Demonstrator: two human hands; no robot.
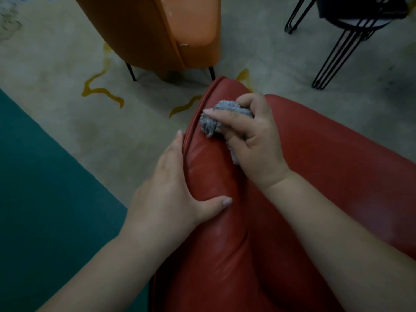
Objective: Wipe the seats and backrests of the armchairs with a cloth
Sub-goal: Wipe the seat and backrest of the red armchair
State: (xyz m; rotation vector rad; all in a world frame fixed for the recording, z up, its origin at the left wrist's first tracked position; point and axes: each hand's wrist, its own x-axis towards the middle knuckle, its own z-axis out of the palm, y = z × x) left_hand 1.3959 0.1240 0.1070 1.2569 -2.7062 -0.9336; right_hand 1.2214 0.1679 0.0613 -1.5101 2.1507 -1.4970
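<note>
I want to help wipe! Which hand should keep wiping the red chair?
The right hand: it already grips the cloth on the red chair. The left hand holds no cloth and just steadies the chair's edge.

Left grip [171, 194] lay flat with straight fingers, thumb spread; right grip [252, 140] was curled tight, both forearms bare
</note>
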